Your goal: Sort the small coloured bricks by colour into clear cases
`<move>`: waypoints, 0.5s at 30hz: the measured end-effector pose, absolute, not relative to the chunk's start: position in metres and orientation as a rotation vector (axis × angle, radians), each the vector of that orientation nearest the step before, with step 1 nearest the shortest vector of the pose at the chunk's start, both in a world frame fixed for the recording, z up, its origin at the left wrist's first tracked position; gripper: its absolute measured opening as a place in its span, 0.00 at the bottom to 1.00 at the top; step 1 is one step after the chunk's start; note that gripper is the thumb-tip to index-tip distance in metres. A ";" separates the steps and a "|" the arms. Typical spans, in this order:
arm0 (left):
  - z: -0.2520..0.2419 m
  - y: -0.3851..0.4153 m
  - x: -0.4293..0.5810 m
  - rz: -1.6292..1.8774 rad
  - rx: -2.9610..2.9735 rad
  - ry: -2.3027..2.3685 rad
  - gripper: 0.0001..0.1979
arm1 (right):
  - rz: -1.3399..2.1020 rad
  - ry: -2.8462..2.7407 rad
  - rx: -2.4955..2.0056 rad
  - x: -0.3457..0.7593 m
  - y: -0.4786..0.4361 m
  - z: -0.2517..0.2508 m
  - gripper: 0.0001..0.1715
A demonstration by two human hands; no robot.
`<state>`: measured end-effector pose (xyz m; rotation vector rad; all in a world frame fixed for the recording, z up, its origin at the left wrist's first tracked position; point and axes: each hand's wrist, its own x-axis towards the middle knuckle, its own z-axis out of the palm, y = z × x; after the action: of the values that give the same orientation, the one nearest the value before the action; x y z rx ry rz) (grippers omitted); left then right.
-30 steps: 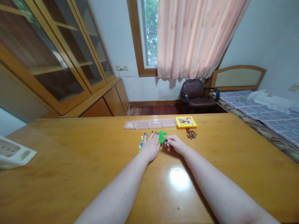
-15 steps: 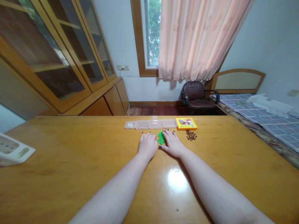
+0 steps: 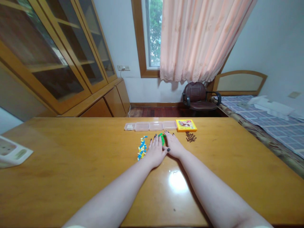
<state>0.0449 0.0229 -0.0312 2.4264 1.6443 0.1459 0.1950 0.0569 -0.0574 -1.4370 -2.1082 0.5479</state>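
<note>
A cluster of small green pieces lies on the table between my two hands, partly covered by them. My left hand rests flat at its left side, fingers stretched out forward. My right hand lies on the right side of the green pieces, its fingers extended and its thumb touching or close to my left thumb. Just left of my left hand is a scattered pile of small blue, white and yellow pieces. To the right of my right hand sits a small pile of brown pieces.
Behind the piles stands a row of clear plastic trays, with a yellow box at its right end. A white plastic object is at the table's left edge. Beyond the table are a chair, a bed and a cabinet.
My left hand has moved right and turned flat, uncovering the blue, white and yellow pieces. The right hand stays beside the green pieces. The camera view has shifted slightly.
</note>
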 end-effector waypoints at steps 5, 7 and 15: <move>-0.030 0.039 0.055 0.136 2.275 1.807 0.37 | 0.743 -1.497 -1.165 0.203 0.069 -0.062 0.27; -0.035 0.047 0.062 0.142 2.316 1.846 0.38 | 0.730 -1.336 -1.139 0.204 0.073 -0.062 0.22; -0.047 0.067 0.080 0.160 2.484 1.690 0.31 | 0.777 -1.025 -1.108 0.206 0.074 -0.053 0.21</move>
<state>0.0801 0.0672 -0.0471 2.4836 1.6900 0.1602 0.2063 0.0740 -0.0528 -1.1076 -1.0251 0.7770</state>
